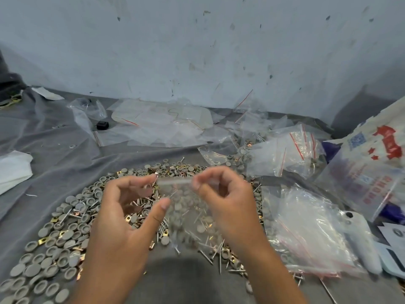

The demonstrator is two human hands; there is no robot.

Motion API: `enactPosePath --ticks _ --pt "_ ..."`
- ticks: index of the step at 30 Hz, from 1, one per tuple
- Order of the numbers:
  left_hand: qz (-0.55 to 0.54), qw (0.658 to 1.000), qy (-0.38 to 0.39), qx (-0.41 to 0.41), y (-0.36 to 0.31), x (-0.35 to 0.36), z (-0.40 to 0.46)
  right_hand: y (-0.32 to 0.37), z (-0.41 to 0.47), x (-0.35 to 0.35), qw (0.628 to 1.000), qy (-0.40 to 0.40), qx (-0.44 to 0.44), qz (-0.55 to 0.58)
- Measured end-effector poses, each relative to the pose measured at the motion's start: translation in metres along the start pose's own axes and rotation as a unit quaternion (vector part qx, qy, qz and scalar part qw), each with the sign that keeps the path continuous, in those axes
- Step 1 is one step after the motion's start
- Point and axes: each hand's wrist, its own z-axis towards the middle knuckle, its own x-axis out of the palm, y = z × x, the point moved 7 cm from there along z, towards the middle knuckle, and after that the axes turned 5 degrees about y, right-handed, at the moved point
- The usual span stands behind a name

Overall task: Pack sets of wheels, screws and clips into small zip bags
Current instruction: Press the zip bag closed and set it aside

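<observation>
Grey cloth surface point(65, 150), centre strewn with round grey wheels point(50, 255); left hand point(122, 216) and right hand point(225, 205) pinch clear zip bag point(182, 194).

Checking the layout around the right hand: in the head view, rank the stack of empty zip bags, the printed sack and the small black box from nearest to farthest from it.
From the right hand:
1. Stack of empty zip bags, just right.
2. Printed sack, far right.
3. Small black box, back left.

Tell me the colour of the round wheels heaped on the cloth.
Grey, a dull matte grey; the wheels show best in the head view.
</observation>
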Motion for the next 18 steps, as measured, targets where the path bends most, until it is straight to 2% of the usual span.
enactPosePath --ticks 3,6,8,9,12,14,16,18 --pt "0.016 1.0 -0.007 -0.002 0.002 0.001 0.001 0.012 0.044 -0.05 0.991 -0.129 -0.013 -0.016" --pt "0.025 1.0 0.008 -0.007 0.0 0.01 -0.003 0.021 0.084 -0.121 0.965 -0.262 -0.018 0.0" --pt "0.036 0.999 0.011 -0.011 -0.002 0.014 -0.004 0.008 0.096 -0.166 0.95 -0.312 0.022 -0.008" --pt "0.037 0.999 0.012 -0.012 -0.002 0.014 -0.004 -0.003 0.096 -0.181 0.948 -0.313 0.058 -0.032" --pt "0.024 0.999 0.016 -0.019 -0.002 0.015 -0.003 -0.04 0.066 -0.203 0.939 -0.262 0.159 -0.159" --pt "0.011 0.999 0.02 -0.026 -0.001 0.015 -0.002 -0.049 0.022 -0.203 0.935 -0.208 0.136 -0.255" --pt "-0.002 0.999 0.012 -0.032 0.0 0.013 0.0 -0.06 -0.025 -0.188 0.92 -0.053 0.138 -0.363" --pt "-0.014 0.999 0.006 -0.039 0.002 0.013 0.002 -0.086 -0.069 -0.175 0.841 0.126 0.201 -0.486"
